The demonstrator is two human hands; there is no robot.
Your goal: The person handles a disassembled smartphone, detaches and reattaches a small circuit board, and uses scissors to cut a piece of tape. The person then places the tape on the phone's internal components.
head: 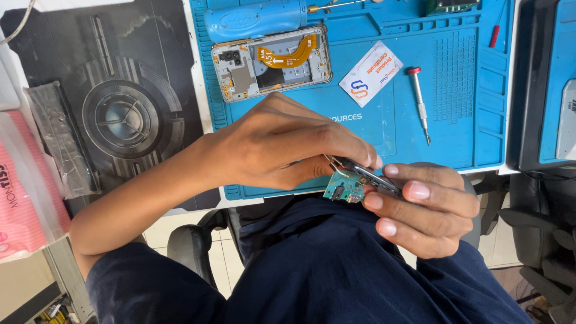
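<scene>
Hands: left hand [282, 147] and right hand [423, 207] pinch one small green circuit board [343, 187] between fingertips, above lap. Opened phone [273, 62] at 11 o'clock on blue mat [468, 126]; screwdriver [419, 103] at 1 o'clock.

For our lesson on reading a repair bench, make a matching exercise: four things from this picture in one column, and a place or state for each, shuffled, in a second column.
Things:
1. Small green circuit board
2. Opened phone
3. Red-capped screwdriver
4. White card

Places or states:
A. Lying on the blue mat between the phone and the screwdriver
B. Held between the left hand and the right hand, above the lap
C. Back off, orange ribbon cable showing
D. Lying on the mat, tip pointing towards the person

Pairs: 1-B, 2-C, 3-D, 4-A
</scene>
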